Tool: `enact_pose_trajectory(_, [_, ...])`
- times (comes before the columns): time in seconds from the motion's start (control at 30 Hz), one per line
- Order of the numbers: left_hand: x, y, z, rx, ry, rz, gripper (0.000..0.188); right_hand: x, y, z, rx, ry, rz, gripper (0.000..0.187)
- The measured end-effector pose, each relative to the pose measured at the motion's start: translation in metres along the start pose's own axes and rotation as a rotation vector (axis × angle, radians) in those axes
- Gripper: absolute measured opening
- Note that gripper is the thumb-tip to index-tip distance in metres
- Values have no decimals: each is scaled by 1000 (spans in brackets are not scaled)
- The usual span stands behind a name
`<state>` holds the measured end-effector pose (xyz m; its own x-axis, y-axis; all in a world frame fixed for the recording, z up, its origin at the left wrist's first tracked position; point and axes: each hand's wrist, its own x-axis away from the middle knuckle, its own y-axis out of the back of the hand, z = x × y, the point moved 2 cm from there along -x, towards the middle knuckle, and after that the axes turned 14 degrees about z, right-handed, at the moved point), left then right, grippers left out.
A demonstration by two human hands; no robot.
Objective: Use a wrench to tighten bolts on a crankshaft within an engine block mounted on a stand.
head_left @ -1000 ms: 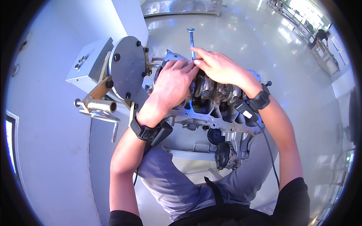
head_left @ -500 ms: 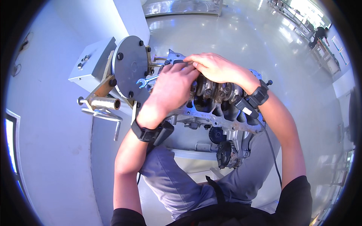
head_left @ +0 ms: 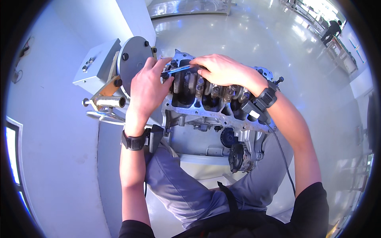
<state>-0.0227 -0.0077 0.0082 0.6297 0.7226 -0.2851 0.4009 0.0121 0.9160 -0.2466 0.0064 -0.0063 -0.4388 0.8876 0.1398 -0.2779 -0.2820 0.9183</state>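
A mounted engine block (head_left: pixel 197 112) stands before me, its crankshaft (head_left: pixel 192 83) and bearing caps exposed. A shiny wrench (head_left: pixel 179 70) lies slantwise across the block's far left part. My right hand (head_left: pixel 222 70) reaches over the block, its fingers curled down on the wrench's right end; its fingertips are partly hidden. My left hand (head_left: pixel 147 88) is at the block's left end, thumb and fingers spread apart around the wrench's left end, next to a dark bolt head (head_left: pixel 165 75). Whether that wrench end sits on the bolt, I cannot tell.
A round grey plate (head_left: pixel 133 59) with bolts, a grey box (head_left: pixel 96 61) and a crank handle (head_left: pixel 105 116) of the stand are at the left. Pulleys (head_left: pixel 238 156) hang below the block near my knees. Another person (head_left: pixel 331 31) stands far off at the upper right.
My left hand has moved left off the crankshaft and away from my right hand, its fingers spreading. The wrench has shifted right and turned slightly. My right hand stays nearly in place.
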Motion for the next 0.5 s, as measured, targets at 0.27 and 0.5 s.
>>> enact_pose_trajectory(0.27, [3, 3, 3, 164, -27, -19, 35, 2, -7, -2, -13, 44, -62, 36])
enact_pose_trajectory(0.5, [-4, -6, 15, 390, -20, -54, 26, 4, -11, 0, 18, 46, -119, 35])
